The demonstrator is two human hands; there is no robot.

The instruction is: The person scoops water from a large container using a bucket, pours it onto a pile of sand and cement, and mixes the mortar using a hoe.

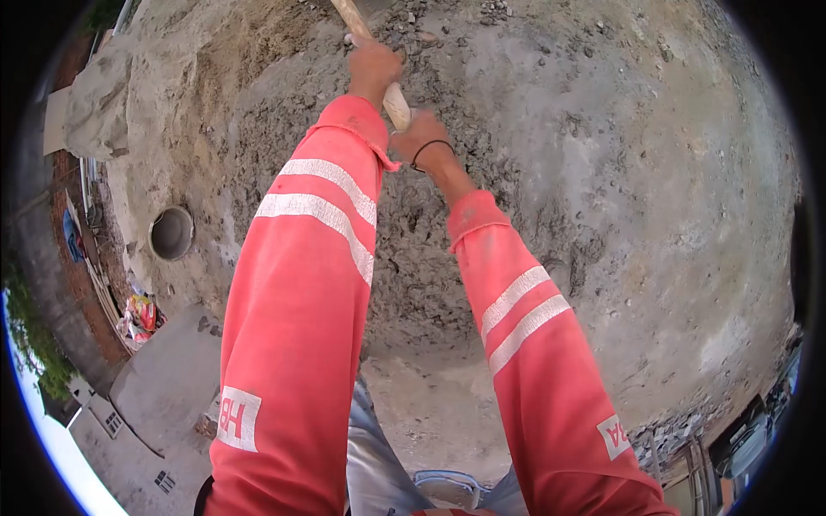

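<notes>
A pale wooden tool handle (pixel 396 105) slants from the top edge down to the middle. Its working end lies outside the view, so the tool's kind does not show. My left hand (pixel 375 69) is closed round the shaft higher up in the picture. Closer to my body, my right hand (pixel 423 142) grips near the handle's lower end, a dark band round its wrist. Both arms reach forward in red sleeves with pale stripes. Beneath them spreads a lumpy, wet grey mix (pixel 422 249) that looks like mortar or concrete.
A round bucket (pixel 172 233) with grey inside stands on the left. Rough sandy heaps (pixel 163 77) rise at the upper left. Crumpled colourful bags (pixel 140 316) lie at the left edge, near a paved slab (pixel 172 378). Rubble (pixel 688 421) lines the lower right.
</notes>
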